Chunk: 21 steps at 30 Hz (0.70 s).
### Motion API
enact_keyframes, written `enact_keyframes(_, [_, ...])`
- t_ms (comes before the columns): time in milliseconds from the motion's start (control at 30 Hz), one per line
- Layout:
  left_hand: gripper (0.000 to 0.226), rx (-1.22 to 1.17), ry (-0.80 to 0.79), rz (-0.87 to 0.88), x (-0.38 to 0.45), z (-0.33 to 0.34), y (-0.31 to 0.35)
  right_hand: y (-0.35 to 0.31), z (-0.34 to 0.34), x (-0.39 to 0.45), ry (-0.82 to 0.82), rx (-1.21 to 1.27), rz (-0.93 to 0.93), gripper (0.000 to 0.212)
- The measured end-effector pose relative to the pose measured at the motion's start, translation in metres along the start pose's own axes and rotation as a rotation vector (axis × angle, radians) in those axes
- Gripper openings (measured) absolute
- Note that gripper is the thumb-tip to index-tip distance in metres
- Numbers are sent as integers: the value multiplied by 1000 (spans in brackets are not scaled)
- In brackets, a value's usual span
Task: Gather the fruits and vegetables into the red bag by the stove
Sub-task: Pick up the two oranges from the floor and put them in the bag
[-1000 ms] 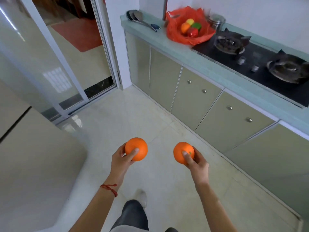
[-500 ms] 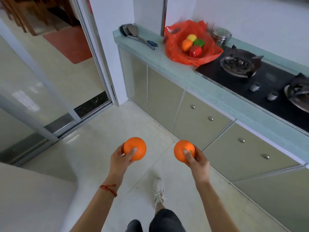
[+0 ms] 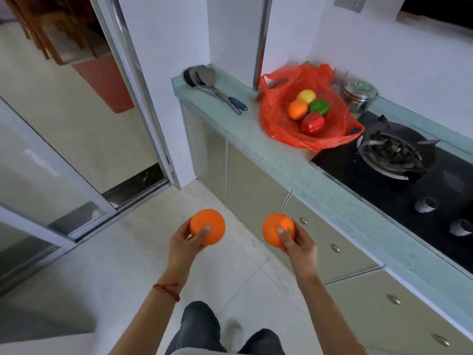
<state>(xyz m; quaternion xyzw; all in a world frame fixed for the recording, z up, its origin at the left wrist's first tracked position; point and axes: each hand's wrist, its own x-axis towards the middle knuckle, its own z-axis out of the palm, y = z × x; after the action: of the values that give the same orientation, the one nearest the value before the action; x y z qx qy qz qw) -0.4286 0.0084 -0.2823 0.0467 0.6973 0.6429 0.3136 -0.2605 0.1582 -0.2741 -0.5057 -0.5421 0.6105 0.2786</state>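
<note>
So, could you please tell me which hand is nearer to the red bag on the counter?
Right. The right hand, holding an orange, is below the red bag, beside the cabinet fronts. The left hand, with its own orange, is farther out over the floor.

An orange (image 3: pixel 207 226) in each hand, red bag (image 3: pixel 302 111) on counter (image 3: pixel 294 170).

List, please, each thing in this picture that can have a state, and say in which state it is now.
left hand: grips an orange above the floor
right hand: grips a second orange above the floor
red bag: open on the counter, holds four pieces of produce
stove burner: no flame visible
steel pot: lid on
cabinet doors: closed
</note>
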Motion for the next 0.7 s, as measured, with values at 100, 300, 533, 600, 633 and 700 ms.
enact_keyframes(100, [63,6,-26,-19,37,11,13,-12,17,32,14,-10,3,25])
enact_keyframes(300, [55,27,-99,-20,131,27,41,-31,62,99,94,22,6,27])
enact_keyframes(533, [57,82,-234,-13,235,44,87,-62,116,159,199,39,-1,73])
enact_keyframes(600, [59,103,-277,-21,257,52,94,-67,123,172,237,73,13,59])
enact_keyframes(633, [55,112,-298,-23,266,58,97,-68,124,177,258,91,19,53])
enact_keyframes(700, [53,128,-342,-30,278,72,103,-70,123,186,309,105,28,50])
